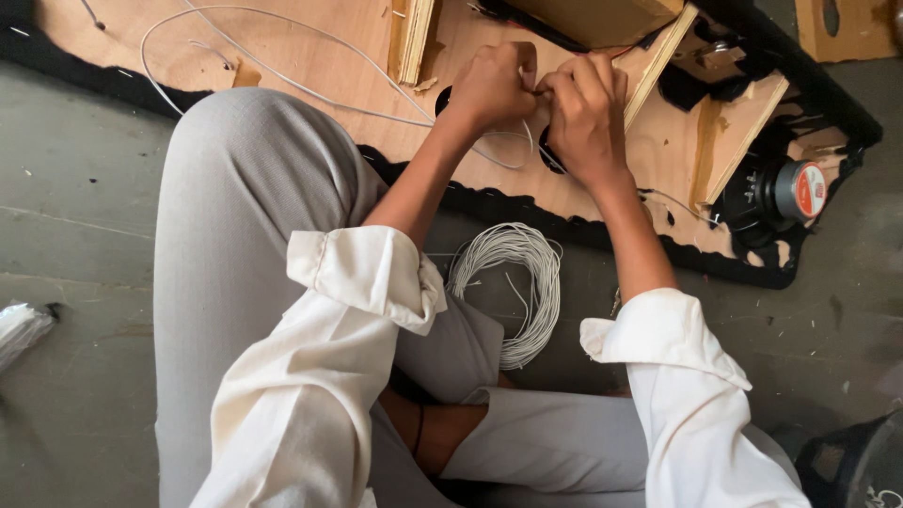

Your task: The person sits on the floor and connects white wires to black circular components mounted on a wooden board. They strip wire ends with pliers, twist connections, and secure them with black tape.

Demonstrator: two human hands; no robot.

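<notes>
Pinching a thin white wire [541, 89] between them, the two hands meet over the far part of a plywood panel [310, 56] that lies on the floor [75, 235]. The left hand [491, 87] is curled nearly into a fist, its fingertips pressed toward the right hand [585, 113], which is likewise closed, thumb and forefinger nipped together where the hands touch. Just what part of the wire each grips is hidden between the fingers.

From that meeting point the wire drops in a slack loop toward the person, under the left wrist, then sweeps away to the left across the panel in a long curve. Its run is mostly side to side, so the free length lies on the left hand's side; the left hand is the nearer one to it. A second strand trails off under the right forearm toward the right.

Between the forearms, nearer the body, a coil of white wire [513, 282] rests on the floor just beside the person's bent grey-trousered knee [245, 188]. The rolled white sleeves [376, 268] sit well back from the work.

Beyond the hands, wooden strips [414, 38] stand on edge on the panel, and a slanted one [658, 61] crowds the right hand closely. A black loudspeaker magnet [785, 193] with a red and silver cap lies to the right, apart from both hands. Black fabric edging [527, 207] borders the panel.
</notes>
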